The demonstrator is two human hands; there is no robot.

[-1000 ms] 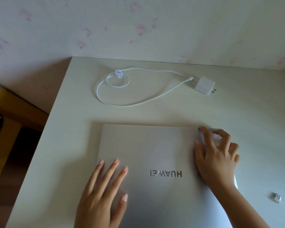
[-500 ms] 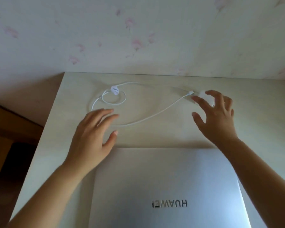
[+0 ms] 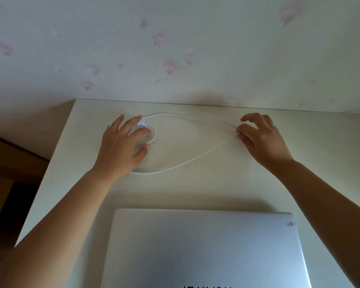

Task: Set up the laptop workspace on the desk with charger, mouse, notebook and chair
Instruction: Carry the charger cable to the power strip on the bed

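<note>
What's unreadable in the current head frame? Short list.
- Charger brick: hidden under the right hand; grip cannot be told.
- Cable coil and tag: partly covered by the left hand; contact unclear.
- Laptop: near edge and logo cut off by the bottom edge.
- Mouse, notebook, chair: none in view.

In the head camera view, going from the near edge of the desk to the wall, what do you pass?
Closed laptop → bare strip of desk → white charger cable, with the left hand and right hand on its two ends → flowered wall.
</note>
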